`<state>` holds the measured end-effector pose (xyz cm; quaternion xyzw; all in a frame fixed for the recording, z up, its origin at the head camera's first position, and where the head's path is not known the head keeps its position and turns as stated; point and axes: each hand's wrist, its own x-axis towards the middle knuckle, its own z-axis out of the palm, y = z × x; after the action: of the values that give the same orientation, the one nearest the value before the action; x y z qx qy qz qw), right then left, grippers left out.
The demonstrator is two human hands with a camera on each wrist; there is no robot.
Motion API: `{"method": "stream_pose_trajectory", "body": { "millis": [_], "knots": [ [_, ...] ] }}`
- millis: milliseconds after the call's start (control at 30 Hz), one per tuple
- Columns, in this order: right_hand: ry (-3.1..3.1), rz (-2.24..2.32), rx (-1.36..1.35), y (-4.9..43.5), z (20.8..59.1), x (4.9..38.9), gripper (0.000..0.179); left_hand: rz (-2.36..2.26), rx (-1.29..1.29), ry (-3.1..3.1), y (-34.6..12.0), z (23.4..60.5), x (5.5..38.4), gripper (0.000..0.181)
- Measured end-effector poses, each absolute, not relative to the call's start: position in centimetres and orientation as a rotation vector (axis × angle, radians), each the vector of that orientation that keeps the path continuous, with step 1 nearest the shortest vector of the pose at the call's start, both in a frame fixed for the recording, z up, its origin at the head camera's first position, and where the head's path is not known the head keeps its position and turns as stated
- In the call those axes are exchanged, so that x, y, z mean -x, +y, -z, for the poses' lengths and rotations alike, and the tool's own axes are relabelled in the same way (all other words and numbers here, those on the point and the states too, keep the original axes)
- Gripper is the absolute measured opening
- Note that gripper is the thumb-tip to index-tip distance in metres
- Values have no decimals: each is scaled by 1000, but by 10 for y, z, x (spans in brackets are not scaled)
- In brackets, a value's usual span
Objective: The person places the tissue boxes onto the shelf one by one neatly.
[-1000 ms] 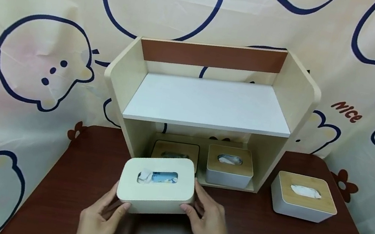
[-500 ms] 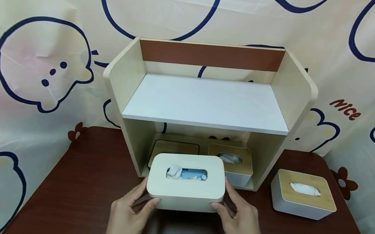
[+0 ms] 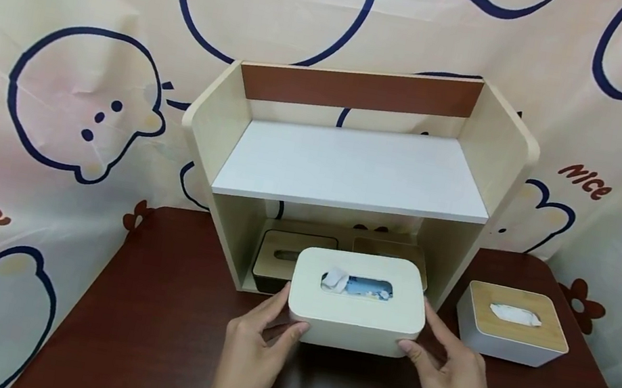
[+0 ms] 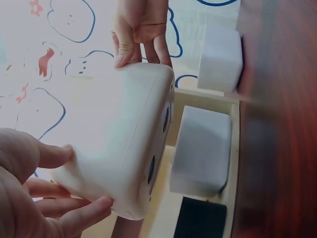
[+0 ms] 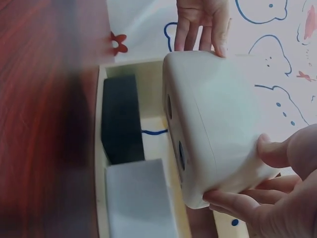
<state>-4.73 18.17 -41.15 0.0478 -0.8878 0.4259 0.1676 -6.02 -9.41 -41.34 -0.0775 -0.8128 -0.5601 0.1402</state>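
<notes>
A bear-print cloth (image 3: pixel 25 201) hangs behind the two-tier desk shelf (image 3: pixel 352 167), which stands on a dark reddish-brown table (image 3: pixel 141 323). In front of the shelf's lower compartment is a cream tissue box (image 3: pixel 351 337); right of the shelf sits a wood-topped white tissue box (image 3: pixel 507 349). Inside that compartment stand a black-sided box (image 5: pixel 122 119) and a white-sided box (image 4: pixel 202 148). The left hand (image 3: pixel 257 350) and right hand (image 3: pixel 453 379) grip the cream box's ends.
</notes>
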Motion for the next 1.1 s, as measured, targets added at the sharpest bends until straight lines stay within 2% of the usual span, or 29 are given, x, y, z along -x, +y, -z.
{"method": "stream_pose_trajectory", "body": {
  "millis": [400, 1100],
  "knots": [
    [-2579, -1084, -39, 202, 377, 43, 73, 1606, 414, -2298, -79, 385, 71, 67],
    [-2421, -1002, -132, 218, 323, 43, 82, 1536, 565, -2231, -67, 321, 76, 65]
  ]
}}
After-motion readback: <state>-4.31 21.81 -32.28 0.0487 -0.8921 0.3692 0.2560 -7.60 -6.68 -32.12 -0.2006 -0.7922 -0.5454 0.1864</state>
